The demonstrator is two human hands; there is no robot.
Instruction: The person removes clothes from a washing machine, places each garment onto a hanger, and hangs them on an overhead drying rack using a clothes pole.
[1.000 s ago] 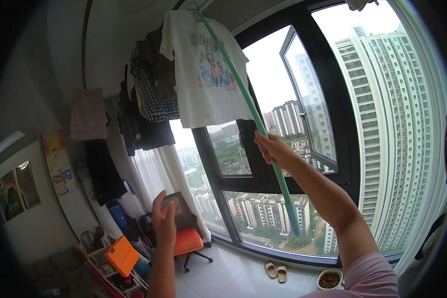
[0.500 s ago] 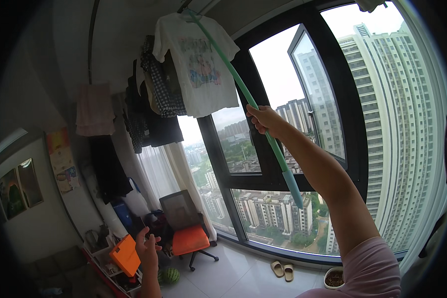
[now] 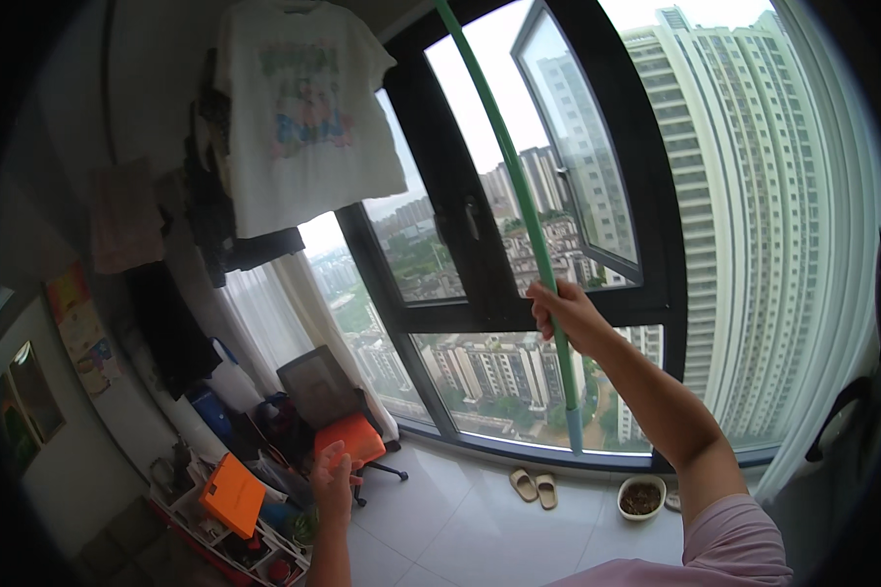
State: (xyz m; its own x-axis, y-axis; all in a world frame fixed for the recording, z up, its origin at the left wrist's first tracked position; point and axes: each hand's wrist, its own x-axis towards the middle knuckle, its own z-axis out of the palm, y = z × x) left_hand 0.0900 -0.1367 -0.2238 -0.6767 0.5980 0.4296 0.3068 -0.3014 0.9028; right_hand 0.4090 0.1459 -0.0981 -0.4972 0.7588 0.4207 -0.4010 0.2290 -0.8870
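Hand [image 3: 570, 318] round pole [image 3: 527, 196], seemingly off window [image 3: 485, 315]

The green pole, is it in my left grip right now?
No, the right grip is closed around the green pole, while the left grip is apart from it, fingers loosely curled.

Outside a large black-framed window [image 3: 662, 235] rises a pale high-rise [image 3: 744, 205]. Indoors, tan slippers [image 3: 523, 485] lie near a white bowl [image 3: 644, 518]; farther left stand an orange-seated chair [image 3: 364, 437] and an orange box [image 3: 233, 495].
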